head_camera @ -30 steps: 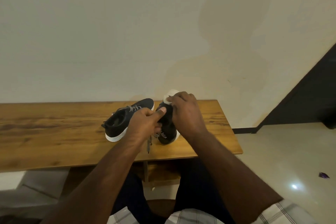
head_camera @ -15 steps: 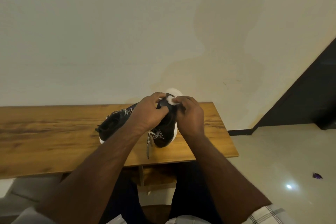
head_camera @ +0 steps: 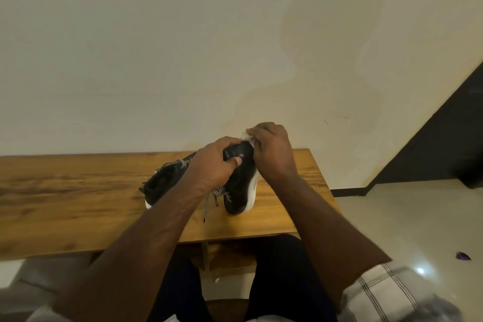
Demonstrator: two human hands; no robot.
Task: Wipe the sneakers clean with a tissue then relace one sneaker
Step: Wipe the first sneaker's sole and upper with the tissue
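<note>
Sneaker (head_camera: 239, 185), head view: your left hand (head_camera: 213, 165) is the grip clamped round its upper end; the long axis runs down from that grip to the worktop (head_camera: 78, 204). Your right hand (head_camera: 273, 154), nearer the white sole, pinches the tissue (head_camera: 247, 134). Count: two sneakers, the second sneaker (head_camera: 162, 185) left of the grip; one tissue.

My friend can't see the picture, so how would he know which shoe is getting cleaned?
Find the long wooden table against the pale wall; two black sneakers with white soles are on it. The sneaker being cleaned is the right-hand one, tipped up on end. Unlike the other sneaker, lying flat, it is gripped by the left hand while the right hand presses a white tissue on it.
</note>
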